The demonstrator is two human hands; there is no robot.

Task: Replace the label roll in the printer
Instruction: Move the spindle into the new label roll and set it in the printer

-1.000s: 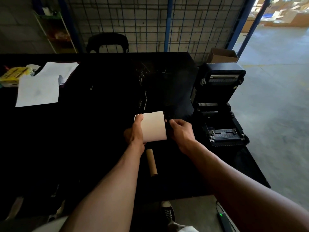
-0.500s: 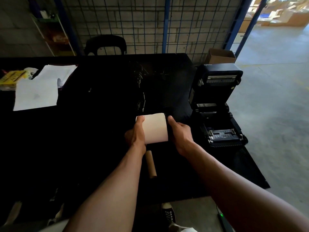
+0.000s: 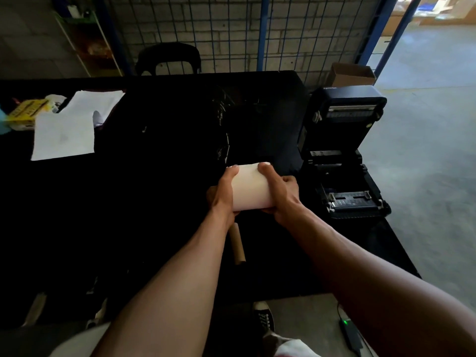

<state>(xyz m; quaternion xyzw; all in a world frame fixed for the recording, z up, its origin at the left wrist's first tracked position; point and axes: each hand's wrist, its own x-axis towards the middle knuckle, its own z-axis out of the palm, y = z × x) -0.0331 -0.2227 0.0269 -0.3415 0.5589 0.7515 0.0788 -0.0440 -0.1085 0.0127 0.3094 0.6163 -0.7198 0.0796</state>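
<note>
Head view: printer [image 3: 342, 155] at the bench [image 3: 154, 202] edge, lid up, bay bare of any roll. Just left of printer, fresh label roll [image 3: 251, 189] clamped between left hand [image 3: 222, 197] and right hand [image 3: 282, 195], thumbs over the top, each grip closed on it, clear of the bench. Farther left of printer and nearer, spent cardboard core [image 3: 237, 244] lying flat. Apparently done: opening, old core out. Left: seating roll, threading, closing lid.
</note>
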